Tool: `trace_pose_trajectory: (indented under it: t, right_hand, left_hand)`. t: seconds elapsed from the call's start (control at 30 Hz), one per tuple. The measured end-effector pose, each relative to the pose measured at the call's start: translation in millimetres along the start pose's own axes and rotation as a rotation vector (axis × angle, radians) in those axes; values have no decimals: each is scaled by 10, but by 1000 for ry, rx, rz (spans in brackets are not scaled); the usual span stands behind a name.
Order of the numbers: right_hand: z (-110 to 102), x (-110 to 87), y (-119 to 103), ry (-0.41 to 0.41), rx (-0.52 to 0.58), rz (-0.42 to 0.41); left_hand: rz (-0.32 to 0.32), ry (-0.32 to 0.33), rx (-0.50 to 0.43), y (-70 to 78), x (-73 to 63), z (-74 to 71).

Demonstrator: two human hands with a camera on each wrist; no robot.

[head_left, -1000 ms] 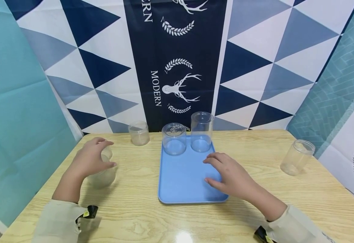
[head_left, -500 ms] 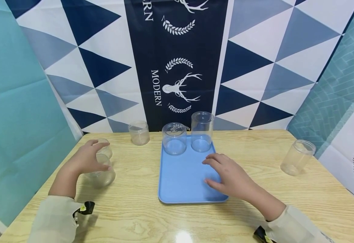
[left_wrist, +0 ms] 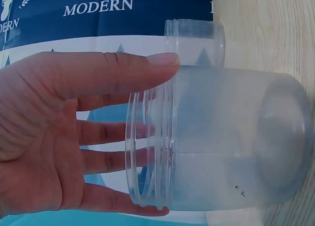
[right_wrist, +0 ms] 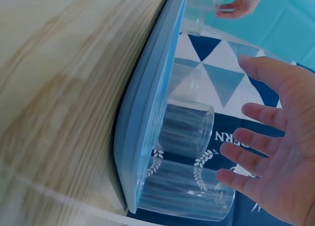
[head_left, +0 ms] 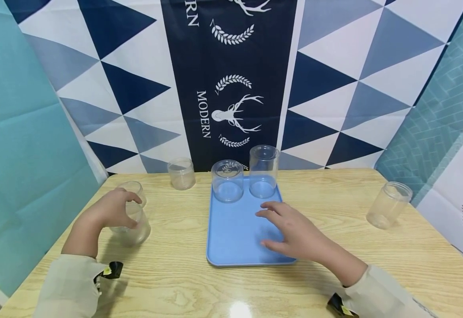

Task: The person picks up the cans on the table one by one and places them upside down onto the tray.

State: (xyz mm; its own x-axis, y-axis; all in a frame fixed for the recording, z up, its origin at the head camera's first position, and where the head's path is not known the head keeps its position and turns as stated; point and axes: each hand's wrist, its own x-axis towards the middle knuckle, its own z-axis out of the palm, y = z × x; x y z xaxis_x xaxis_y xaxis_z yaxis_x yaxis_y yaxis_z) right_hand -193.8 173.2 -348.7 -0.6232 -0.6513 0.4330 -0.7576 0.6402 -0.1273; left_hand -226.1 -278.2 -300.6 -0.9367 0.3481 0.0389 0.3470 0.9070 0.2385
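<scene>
My left hand (head_left: pixel 114 210) is at the left side of the table, over the open top of a clear plastic jar (left_wrist: pixel 221 137). In the left wrist view the thumb lies along the near side of its threaded rim and the fingers wrap the far side, gripping it. The jar stands upright on the wood. Another clear jar (head_left: pixel 137 191) stands just behind it, partly covered by the hand. My right hand (head_left: pixel 295 232) hovers over the right side of a blue tray (head_left: pixel 235 247), fingers spread and loosely bent, holding nothing.
Two clear jars, a shorter one (head_left: pixel 227 183) and a taller one (head_left: pixel 264 172), stand bottom up at the tray's back end. A small jar (head_left: pixel 182 176) is near the table's back edge. At the right stands another clear jar (head_left: pixel 388 205). Patterned cloth (head_left: pixel 326 88) hangs behind.
My left hand has moved slightly left and down, and its thumb and fingers have closed onto the jar's rim. The right hand has drifted a little left over the tray.
</scene>
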Motion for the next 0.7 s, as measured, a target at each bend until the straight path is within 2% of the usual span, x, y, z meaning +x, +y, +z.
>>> trace_pose_trajectory:
  t: [0.27,0.43,0.53,0.7]
  right_hand:
    - [37,76,-60,-33,29,-27]
    - [47,129,-76,-20,35,-54]
    - [57,170,-90,-13,40,-73]
    - [110,227,-115,7,64,-101]
  left_hand:
    - [44,10,-4,44,3,16]
    - [59,36,2,110,22,37]
    - [90,67,6,154,26,47]
    - [133,74,-33,245,35,54]
